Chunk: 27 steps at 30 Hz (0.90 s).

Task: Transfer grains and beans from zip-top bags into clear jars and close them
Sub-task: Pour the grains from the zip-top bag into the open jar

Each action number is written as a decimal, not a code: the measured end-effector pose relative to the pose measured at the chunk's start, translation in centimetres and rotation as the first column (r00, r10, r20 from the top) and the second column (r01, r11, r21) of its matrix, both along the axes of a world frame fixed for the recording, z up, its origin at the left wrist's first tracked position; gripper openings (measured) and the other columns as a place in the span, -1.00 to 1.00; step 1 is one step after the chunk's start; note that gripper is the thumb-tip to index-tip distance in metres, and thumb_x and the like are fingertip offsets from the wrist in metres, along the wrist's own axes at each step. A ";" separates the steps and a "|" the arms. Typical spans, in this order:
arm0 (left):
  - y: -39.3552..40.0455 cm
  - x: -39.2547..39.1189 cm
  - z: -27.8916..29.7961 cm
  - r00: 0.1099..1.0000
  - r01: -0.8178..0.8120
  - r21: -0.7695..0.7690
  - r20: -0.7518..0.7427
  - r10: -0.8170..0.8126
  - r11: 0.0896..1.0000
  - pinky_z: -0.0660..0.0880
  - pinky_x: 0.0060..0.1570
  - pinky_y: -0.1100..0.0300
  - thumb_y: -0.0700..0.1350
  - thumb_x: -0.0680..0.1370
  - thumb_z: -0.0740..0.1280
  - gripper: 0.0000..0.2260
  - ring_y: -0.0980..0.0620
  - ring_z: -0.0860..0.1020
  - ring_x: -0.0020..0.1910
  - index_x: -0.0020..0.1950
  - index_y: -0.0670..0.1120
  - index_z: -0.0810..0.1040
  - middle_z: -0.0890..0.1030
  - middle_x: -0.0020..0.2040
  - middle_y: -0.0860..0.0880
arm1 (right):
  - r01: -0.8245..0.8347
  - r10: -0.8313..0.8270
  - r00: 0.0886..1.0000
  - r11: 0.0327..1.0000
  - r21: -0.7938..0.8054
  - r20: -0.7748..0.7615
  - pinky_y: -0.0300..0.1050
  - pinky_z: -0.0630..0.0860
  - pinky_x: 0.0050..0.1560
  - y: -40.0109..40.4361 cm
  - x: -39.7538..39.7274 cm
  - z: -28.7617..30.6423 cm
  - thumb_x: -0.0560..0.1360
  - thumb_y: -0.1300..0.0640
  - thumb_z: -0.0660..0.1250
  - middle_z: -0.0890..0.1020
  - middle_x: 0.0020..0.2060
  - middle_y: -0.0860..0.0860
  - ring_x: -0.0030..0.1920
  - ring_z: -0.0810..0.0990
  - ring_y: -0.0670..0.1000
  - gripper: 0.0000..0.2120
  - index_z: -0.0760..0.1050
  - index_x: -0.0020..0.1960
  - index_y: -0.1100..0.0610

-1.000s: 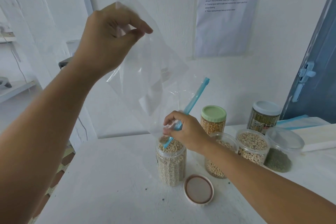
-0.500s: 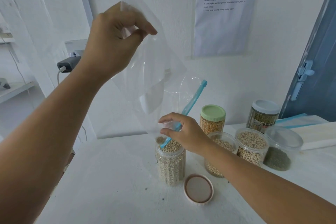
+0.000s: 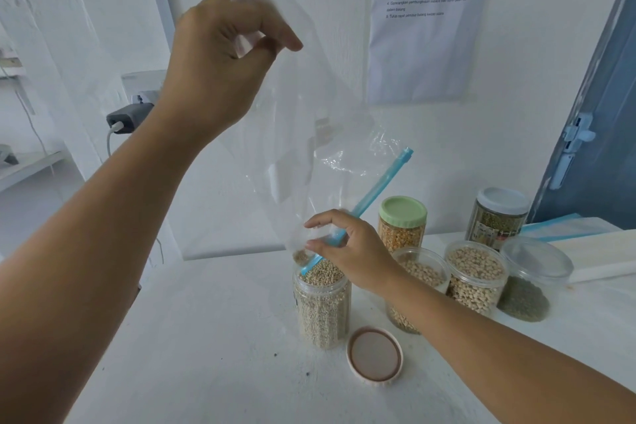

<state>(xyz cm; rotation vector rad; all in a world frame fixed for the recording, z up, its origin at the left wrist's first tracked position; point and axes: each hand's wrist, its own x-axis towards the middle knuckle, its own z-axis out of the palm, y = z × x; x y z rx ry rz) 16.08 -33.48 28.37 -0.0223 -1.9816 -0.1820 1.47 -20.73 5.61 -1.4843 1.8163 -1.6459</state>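
A clear zip-top bag with a blue zip strip hangs upside down, nearly empty, with a few grains at its mouth. My left hand pinches the bag's bottom corner high up. My right hand pinches the bag's mouth by the blue strip, just over an open clear jar full of pale grain. The jar's lid lies upside down on the white table just right of the jar.
Behind my right arm stand two open jars of beans, a green-lidded jar, a white-lidded jar and a clear-lidded tub of green grain. A flat bag lies at the far right. A charger is plugged in at left.
The grip of my right hand on the bag's mouth has loosened from a closed fist to a finger pinch. My left hand has held the bag's bottom up with little movement.
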 end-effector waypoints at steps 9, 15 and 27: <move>-0.2 0.0 -0.2 0.998 -0.046 0.004 -0.031 0.046 0.999 0.46 0.07 0.39 -0.27 0.61 0.37 -0.85 0.14 0.60 0.07 -0.01 -0.15 0.75 0.67 0.06 -0.08 | 0.124 -0.124 0.992 0.992 -0.038 -0.020 -0.33 0.58 -0.13 0.1 -0.8 -0.5 0.48 0.19 0.57 0.69 -0.20 -0.10 -0.18 0.68 -0.13 -0.79 0.66 0.05 -0.02; -0.1 -0.2 -0.1 0.999 -0.046 -0.016 -0.019 0.046 0.999 0.48 0.08 0.38 -0.30 0.60 0.35 -0.83 0.12 0.60 0.08 -0.02 -0.15 0.75 0.65 0.06 -0.06 | 0.028 -0.027 0.984 1.000 0.005 -0.173 -0.27 0.54 0.11 0.1 -0.5 -0.9 0.45 0.02 0.60 0.55 0.09 -0.05 0.15 0.55 -0.08 -0.66 0.58 0.17 -0.05; 1.0 -0.7 -1.6 1.000 0.002 -0.024 0.023 -0.001 1.000 0.46 0.06 0.40 -0.34 0.58 0.35 -0.81 0.21 0.57 0.05 -0.04 -0.14 0.74 0.64 0.04 -0.04 | 0.160 -0.161 0.986 0.987 -0.011 -0.054 -0.35 0.53 -0.28 -0.4 -0.3 -1.0 0.46 0.15 0.59 0.58 -0.24 -0.02 -0.28 0.62 -0.12 -0.78 0.54 -0.07 0.07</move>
